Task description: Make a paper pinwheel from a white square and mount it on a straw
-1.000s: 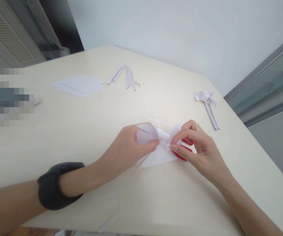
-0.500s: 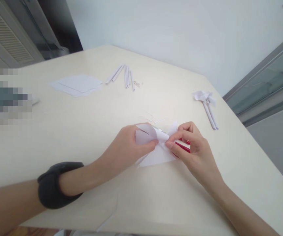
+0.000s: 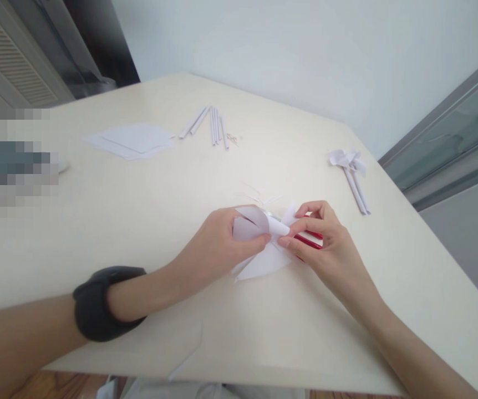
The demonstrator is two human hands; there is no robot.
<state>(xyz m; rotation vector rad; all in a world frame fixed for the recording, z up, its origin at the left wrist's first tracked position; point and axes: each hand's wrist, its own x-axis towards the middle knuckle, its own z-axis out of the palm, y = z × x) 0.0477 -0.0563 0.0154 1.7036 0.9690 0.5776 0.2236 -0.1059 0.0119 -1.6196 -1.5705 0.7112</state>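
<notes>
Left hand (image 3: 218, 244): your thumb and fingers pinch the folded paper piece (image 3: 259, 244) at its centre.
Right hand (image 3: 326, 249): fingertips pinch a curled flap beside the left thumb.
Paper piece: on the counter (image 3: 139, 221) over the red scissors (image 3: 309, 241); likely light, floppy, easily creased, so hold it at the centre.
Farther: finished pinwheel (image 3: 349, 166), rolled sticks (image 3: 212, 122), paper sheets (image 3: 133, 138).

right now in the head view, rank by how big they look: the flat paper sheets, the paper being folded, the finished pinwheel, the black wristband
1. flat paper sheets, though farther away
2. paper being folded and black wristband: look alike, wristband nearer, so unsure
3. finished pinwheel
</notes>
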